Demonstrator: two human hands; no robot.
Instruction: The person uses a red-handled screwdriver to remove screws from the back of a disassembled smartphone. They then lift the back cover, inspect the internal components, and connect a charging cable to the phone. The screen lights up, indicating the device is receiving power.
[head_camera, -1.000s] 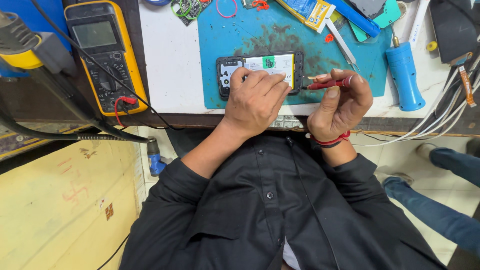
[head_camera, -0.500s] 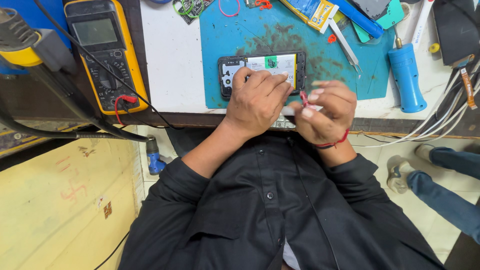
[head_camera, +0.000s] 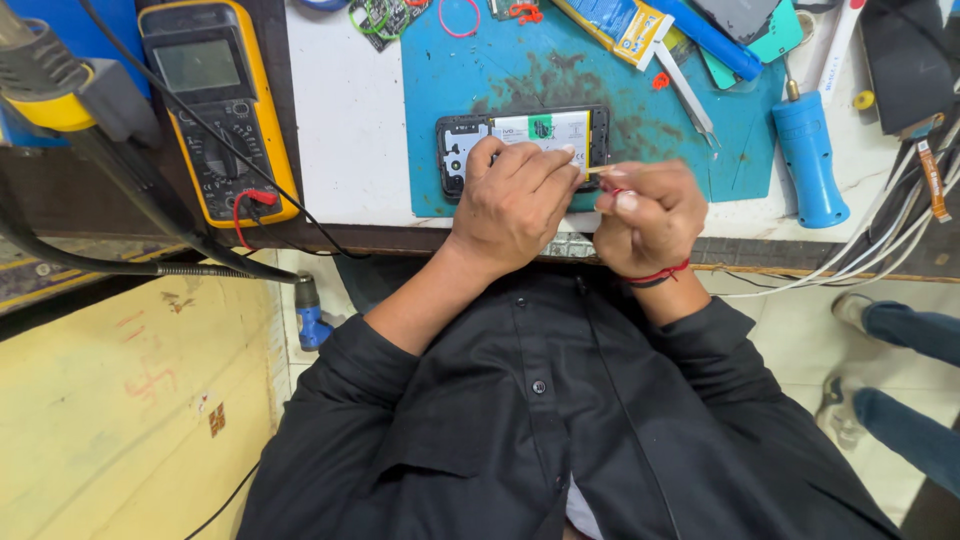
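A yellow digital multimeter (head_camera: 215, 105) lies at the far left of the white counter (head_camera: 345, 130), its black lead trailing off the near edge. A blue screwdriver handle (head_camera: 808, 160) rests at the right, beside metal tweezers (head_camera: 688, 92) on the teal work mat (head_camera: 740, 150). White cables (head_camera: 860, 255) hang at the right edge.

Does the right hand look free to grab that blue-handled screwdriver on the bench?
Probably not right away: the right hand pinches a thin tool at the opened phone. The blue-handled screwdriver lies uncovered just beside it, so the path looks free once the hand lets go.
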